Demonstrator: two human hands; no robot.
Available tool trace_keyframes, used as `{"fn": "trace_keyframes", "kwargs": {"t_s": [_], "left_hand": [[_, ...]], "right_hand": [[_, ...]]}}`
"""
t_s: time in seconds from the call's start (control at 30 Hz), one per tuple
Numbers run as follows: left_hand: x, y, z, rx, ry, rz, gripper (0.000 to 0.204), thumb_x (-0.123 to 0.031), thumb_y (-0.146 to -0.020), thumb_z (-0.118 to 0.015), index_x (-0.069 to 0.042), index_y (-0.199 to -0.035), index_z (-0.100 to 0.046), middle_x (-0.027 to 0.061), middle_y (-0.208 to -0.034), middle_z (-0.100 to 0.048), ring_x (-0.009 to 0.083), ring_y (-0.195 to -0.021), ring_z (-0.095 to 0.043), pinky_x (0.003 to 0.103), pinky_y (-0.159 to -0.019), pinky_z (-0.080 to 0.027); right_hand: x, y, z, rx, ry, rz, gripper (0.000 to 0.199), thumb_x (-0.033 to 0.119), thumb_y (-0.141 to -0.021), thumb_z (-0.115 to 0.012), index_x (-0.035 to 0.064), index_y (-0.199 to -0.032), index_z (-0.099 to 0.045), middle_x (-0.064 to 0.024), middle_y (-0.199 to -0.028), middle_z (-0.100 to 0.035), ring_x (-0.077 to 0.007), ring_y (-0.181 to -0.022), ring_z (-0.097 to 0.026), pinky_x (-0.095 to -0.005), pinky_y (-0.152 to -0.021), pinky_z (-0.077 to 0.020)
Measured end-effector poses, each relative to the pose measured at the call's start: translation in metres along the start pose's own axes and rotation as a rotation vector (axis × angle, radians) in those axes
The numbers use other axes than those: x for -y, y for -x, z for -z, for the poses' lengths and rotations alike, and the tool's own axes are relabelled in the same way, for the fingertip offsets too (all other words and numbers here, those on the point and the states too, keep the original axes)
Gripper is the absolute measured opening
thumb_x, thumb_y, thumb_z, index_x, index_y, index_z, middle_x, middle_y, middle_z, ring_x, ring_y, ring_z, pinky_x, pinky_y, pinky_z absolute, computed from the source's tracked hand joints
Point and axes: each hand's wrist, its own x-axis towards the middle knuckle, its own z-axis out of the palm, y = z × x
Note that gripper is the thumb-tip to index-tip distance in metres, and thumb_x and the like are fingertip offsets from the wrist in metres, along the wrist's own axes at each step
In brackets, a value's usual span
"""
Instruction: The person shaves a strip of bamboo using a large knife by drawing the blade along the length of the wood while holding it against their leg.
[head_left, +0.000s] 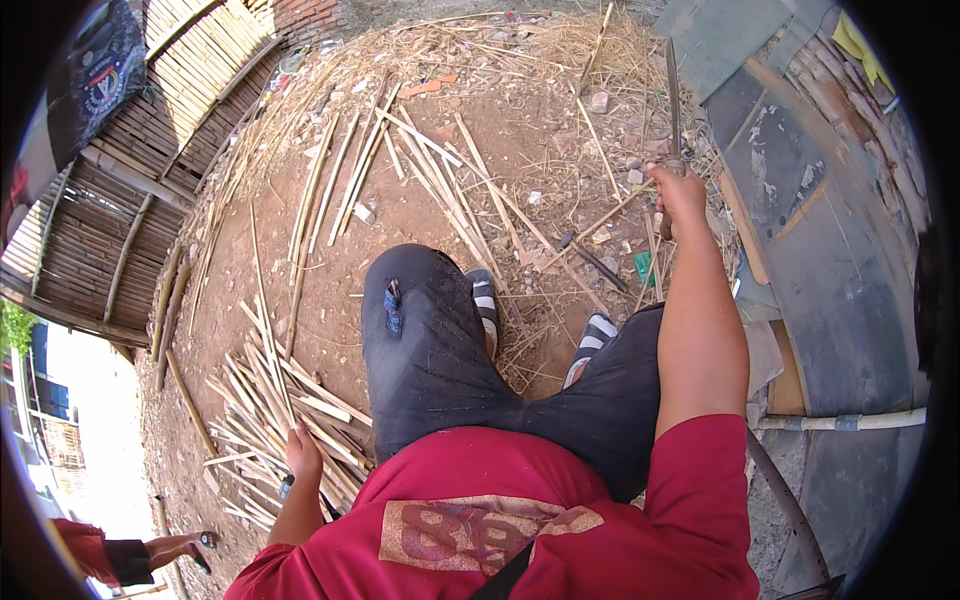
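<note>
My right hand [682,203] is closed round the handle of a machete [674,105], whose long dark blade points away from me over the debris at the right. To my left, my left hand [303,456] is closed on the near end of a long thin bamboo strip [264,315] that reaches forward over the ground. Right beside and beneath that hand lies a heap of split bamboo strips [240,425]. More loose bamboo strips [345,190] lie spread on the dirt ahead of my knees. My left fingers are partly hidden.
A dark rod-like tool [600,268] and a green scrap [643,266] lie near my right foot. Dark panels [850,290] line the right side, with a pale pipe [850,421] across them. A bamboo wall [100,230] stands at left. Another person [105,550] is at lower left.
</note>
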Motion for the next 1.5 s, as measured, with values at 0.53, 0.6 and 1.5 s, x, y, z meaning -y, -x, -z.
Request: {"fn": "trace_keyframes", "kwargs": {"t_s": [0.53,0.6,1.5], "left_hand": [[0.098,0.03,-0.03,0.187,-0.331,0.629,0.101,-0.062,-0.085,-0.066,0.007,-0.151,-0.033,0.0384,-0.147,-0.042,0.0496,-0.139,-0.041,0.049,-0.118,-0.032],[0.099,0.027,-0.04,0.209,-0.329,0.409,0.093,-0.059,-0.087,-0.066,0.006,-0.148,-0.037,0.0363,-0.145,-0.046,0.0461,-0.138,-0.044,0.05,-0.116,-0.035],[-0.241,-0.207,-0.325,1.007,0.401,-0.634,0.044,-0.04,-0.092,-0.066,-0.01,-0.124,-0.067,0.022,-0.118,-0.07,0.0387,-0.11,-0.067,0.044,-0.094,-0.052]], "right_hand": [[0.0,0.0,0.002,0.005,-0.097,-0.036,0.035,0.02,-0.083,-0.08,-0.0024,-0.096,-0.056,-0.0078,-0.075,-0.059,-0.0145,-0.054,-0.054,-0.0304,-0.047,-0.0425],[-0.001,0.001,0.001,-0.008,-0.077,-0.048,0.039,0.022,-0.083,-0.08,-0.0041,-0.098,-0.056,-0.0087,-0.077,-0.059,-0.0149,-0.055,-0.055,-0.0305,-0.048,-0.0438],[0.045,0.019,0.014,0.152,0.435,-0.056,0.03,0.034,-0.098,-0.066,0.0084,-0.114,-0.063,0.0048,-0.071,-0.048,-0.0039,-0.054,-0.041,-0.0216,-0.048,-0.0326]]}}
